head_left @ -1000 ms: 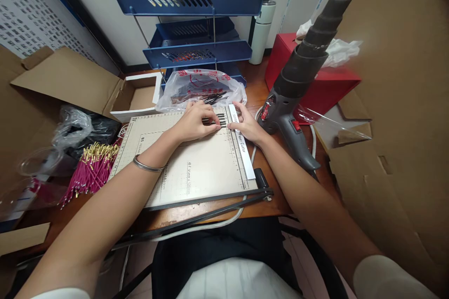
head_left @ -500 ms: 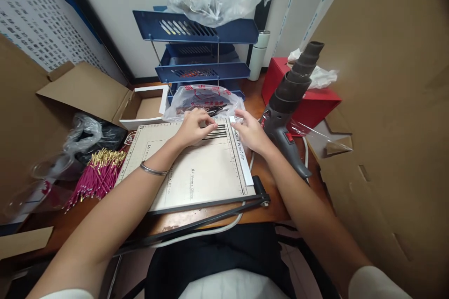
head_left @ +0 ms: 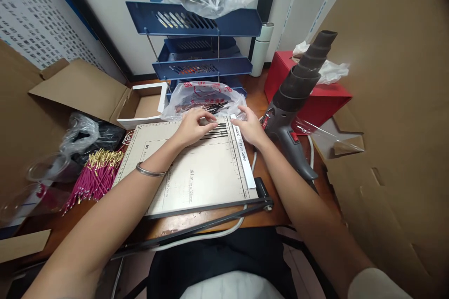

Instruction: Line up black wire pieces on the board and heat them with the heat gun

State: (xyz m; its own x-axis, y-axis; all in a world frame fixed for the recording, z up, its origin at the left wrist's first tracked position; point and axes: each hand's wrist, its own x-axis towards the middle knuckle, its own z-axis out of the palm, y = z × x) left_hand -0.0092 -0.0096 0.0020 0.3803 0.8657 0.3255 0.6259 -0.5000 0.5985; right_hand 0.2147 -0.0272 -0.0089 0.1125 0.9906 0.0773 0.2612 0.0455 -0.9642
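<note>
1. Black strips [head_left: 221,131] lie toward one o'clock on the paper cutter [head_left: 210,173].
2. Left hand [head_left: 192,127], at their nine o'clock: cannot tell if gripping.
3. Right hand [head_left: 249,127], at three o'clock: fingers apart.

There are three blue trays [head_left: 235,66], one paper cutter [head_left: 210,173] and one heat gun [head_left: 294,86].

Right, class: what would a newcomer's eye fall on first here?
Probably the dark nozzled tool, tilted before the red box at right. Next, the gold-tipped magenta bundle left of the paper cutter. Then the left hand and right hand, near black strips on that cutter.
</note>
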